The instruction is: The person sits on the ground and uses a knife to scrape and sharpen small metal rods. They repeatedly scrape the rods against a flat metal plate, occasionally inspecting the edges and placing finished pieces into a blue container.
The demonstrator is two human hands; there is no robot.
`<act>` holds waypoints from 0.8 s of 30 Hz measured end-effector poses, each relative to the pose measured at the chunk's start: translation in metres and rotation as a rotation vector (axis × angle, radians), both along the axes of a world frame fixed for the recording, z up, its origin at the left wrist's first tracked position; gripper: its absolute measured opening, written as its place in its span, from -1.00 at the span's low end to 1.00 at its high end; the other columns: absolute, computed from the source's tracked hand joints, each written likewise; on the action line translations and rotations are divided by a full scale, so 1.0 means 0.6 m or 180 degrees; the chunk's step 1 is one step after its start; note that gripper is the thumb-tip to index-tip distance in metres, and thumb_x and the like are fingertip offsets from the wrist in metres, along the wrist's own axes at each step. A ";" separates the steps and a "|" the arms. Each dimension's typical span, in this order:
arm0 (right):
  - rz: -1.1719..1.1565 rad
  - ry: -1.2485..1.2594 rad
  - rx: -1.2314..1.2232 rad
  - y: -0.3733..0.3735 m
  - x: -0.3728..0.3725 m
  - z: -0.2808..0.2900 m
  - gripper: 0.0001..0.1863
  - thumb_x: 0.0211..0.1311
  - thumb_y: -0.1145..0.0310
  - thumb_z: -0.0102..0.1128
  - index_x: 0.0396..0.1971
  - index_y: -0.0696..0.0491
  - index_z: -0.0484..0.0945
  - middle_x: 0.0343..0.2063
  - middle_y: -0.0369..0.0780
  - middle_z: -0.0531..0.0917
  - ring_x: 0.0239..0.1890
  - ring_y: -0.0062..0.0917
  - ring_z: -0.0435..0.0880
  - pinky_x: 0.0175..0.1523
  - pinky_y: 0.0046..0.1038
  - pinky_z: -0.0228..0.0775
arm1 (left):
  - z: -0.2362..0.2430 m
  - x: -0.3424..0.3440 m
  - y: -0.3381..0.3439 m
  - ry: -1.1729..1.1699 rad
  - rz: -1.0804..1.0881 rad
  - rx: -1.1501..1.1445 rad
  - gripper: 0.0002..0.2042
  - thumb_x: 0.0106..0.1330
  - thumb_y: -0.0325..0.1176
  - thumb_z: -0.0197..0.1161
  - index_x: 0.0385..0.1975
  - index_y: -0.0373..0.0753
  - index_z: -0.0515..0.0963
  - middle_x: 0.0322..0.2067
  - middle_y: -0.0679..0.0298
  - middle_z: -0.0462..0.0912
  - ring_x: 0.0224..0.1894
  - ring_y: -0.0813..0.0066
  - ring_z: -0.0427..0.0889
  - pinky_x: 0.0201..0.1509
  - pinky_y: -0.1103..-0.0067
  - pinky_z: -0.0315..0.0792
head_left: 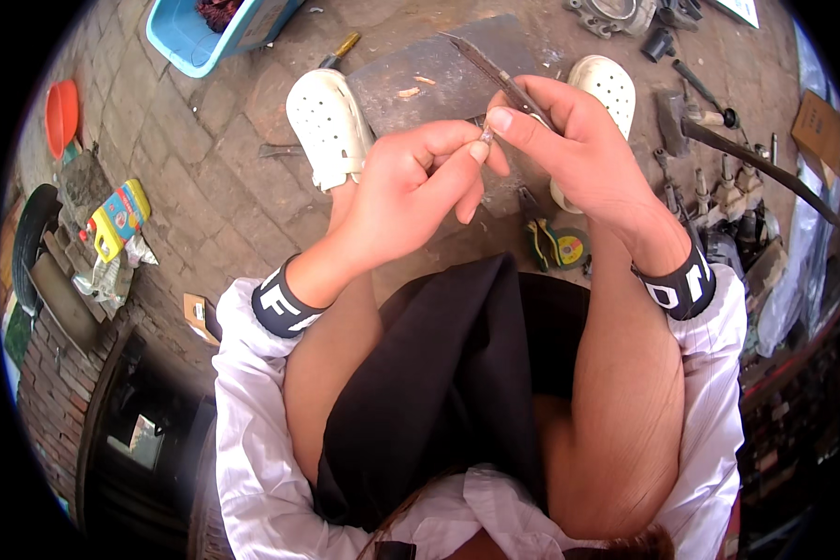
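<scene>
Both my hands meet in front of me, above a grey metal sheet point(383, 89) on the paved ground. My left hand point(406, 187) is closed, pinching a tiny shiny, clear-looking piece point(486, 136) between thumb and forefinger; its exact kind is too small to tell. Wrapped in my right hand point(588, 149) is a long, narrow, dark metal tool with a pointed tip point(481, 61), slanting away to the upper left. The right thumb and fingertips touch or nearly touch the small piece as well. Pale shavings point(409, 92) lie on the sheet beyond my hands.
My cream clogs point(322, 117) flank the sheet. Close by lie pliers point(530, 203), a green and yellow round-bodied tool point(562, 246) and a yellow-handled tool point(343, 49). A blue basin point(189, 58) and yellow jug point(121, 220) are left; a hammer point(670, 121) and metal parts point(726, 191) right.
</scene>
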State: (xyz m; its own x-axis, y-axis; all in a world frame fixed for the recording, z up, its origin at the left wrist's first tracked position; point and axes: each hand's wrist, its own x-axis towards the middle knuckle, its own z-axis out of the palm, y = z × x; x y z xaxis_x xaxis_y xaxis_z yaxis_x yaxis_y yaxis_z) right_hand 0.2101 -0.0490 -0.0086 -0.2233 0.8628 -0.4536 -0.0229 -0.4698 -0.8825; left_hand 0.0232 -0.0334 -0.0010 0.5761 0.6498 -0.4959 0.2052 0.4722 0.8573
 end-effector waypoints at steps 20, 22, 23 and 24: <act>-0.0430 -0.0275 0.0156 -0.009 -0.010 -0.022 -0.76 0.28 0.33 0.18 -0.37 0.24 0.51 -0.56 -0.30 0.58 -0.40 -0.75 0.56 -0.32 -0.65 0.37 | -0.025 0.002 0.010 -0.0050 0.0111 -0.0667 -0.76 0.41 -0.37 -0.04 -0.13 -0.30 0.55 -0.68 0.38 0.49 -0.75 0.82 0.16 -0.68 0.79 0.05; -0.0385 -0.0335 0.0146 -0.009 -0.009 -0.020 -0.76 0.27 0.32 0.18 -0.37 0.24 0.51 -0.57 -0.30 0.57 -0.42 -0.76 0.54 -0.33 -0.65 0.36 | -0.018 0.002 0.016 -0.0077 0.0008 -0.0759 -0.75 0.34 -0.42 -0.07 -0.16 -0.33 0.56 -0.66 0.39 0.51 -0.69 0.81 0.23 -0.60 0.78 0.14; -0.0330 -0.0326 0.0180 -0.010 -0.008 -0.020 -0.76 0.27 0.32 0.19 -0.37 0.24 0.51 -0.58 -0.30 0.56 -0.44 -0.76 0.52 -0.35 -0.64 0.34 | -0.016 0.002 0.018 -0.0091 -0.0044 -0.0805 -0.74 0.31 -0.44 -0.08 -0.18 -0.34 0.57 -0.65 0.40 0.53 -0.66 0.80 0.27 -0.56 0.77 0.18; -0.0276 -0.0307 0.0215 -0.011 -0.009 -0.022 -0.76 0.27 0.32 0.19 -0.37 0.23 0.51 -0.59 -0.30 0.56 -0.46 -0.76 0.49 -0.36 -0.64 0.33 | -0.016 0.001 0.018 -0.0091 -0.0055 -0.0758 -0.73 0.30 -0.45 -0.08 -0.18 -0.34 0.57 -0.65 0.40 0.53 -0.66 0.80 0.27 -0.56 0.77 0.18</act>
